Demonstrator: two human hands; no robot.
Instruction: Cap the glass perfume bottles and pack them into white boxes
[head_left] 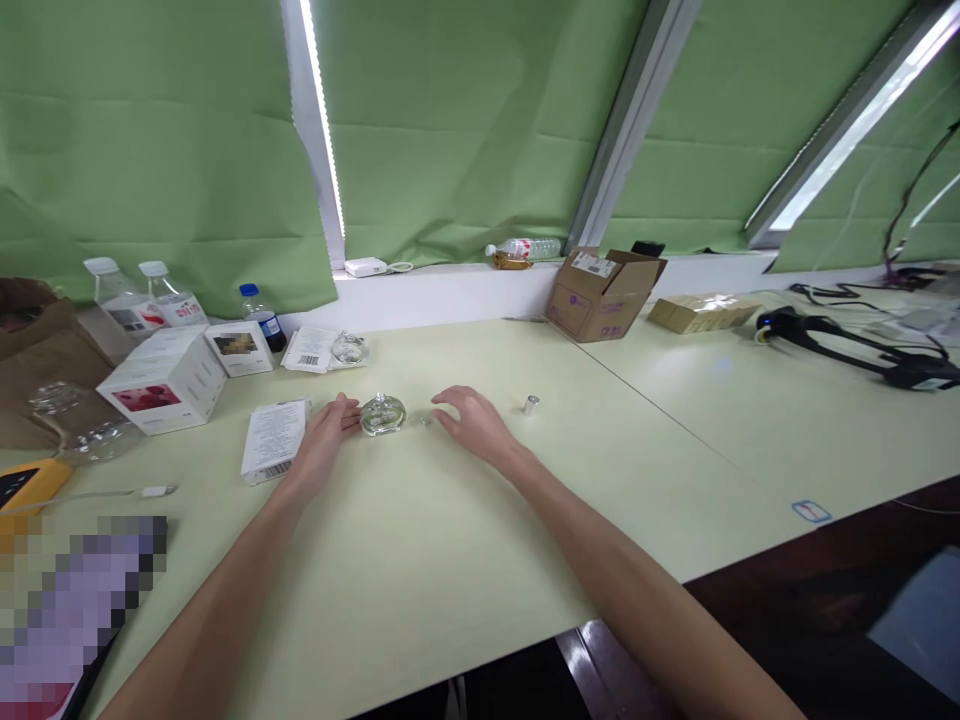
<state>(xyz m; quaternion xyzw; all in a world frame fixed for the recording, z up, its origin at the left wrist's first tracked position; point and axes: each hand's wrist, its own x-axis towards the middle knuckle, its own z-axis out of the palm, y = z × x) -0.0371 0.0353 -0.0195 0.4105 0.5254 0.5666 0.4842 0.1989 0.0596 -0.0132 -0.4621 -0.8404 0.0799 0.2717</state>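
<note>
While left hand (327, 434) and right hand (474, 424), empty, flank the bottle (382, 416), a white box (273, 440) lies left.

Clear bit (425, 421) btwn glass btl (382, 416) & R hand (474, 422): too small to ID. Can't tell if L hand (325, 436) touches btl. White box (271, 438) L of btl: fine print illegible, R side partly hidden by L arm (247, 570). Far L of btl: brown bag (45, 350) & yellow gadget (41, 482) cut by frame edge; front-L, purple item (75, 620) pixelated, also cut. Back-R of btl: dark item (648, 248) part-hidden behind brown carton (589, 300).
</note>
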